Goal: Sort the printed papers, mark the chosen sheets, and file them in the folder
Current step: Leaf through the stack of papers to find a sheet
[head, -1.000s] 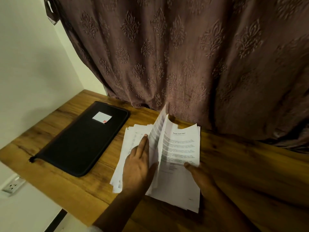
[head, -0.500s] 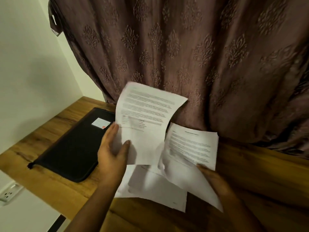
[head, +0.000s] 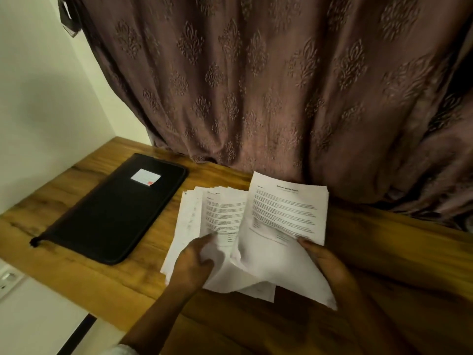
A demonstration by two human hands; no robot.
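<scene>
Your left hand (head: 190,262) curls round the lower edge of a printed sheet (head: 225,216), and the paper crumples where the fingers pinch it. Your right hand (head: 326,260) grips a batch of sheets (head: 289,213) near its lower edge, thumb on the printed face; the fingers beneath are hidden.

From the left: a wall socket (head: 7,278) sits on the white wall (head: 38,98), below the table edge. On the wooden table (head: 76,265) the black folder (head: 110,213) lies flat and closed, with a small white label (head: 146,176) bearing a red mark near its far end. Just to its right, with bare wood between, a fanned pile of papers (head: 186,226) rests on the table, partly under the sheet you pinch. Further right, the batch of sheets is raised off the table. Its top page shows a heading and paragraphs too blurred to read, and its near corner droops to a point. A brown patterned curtain (head: 281,85) hangs behind, reaching the table's far edge.
</scene>
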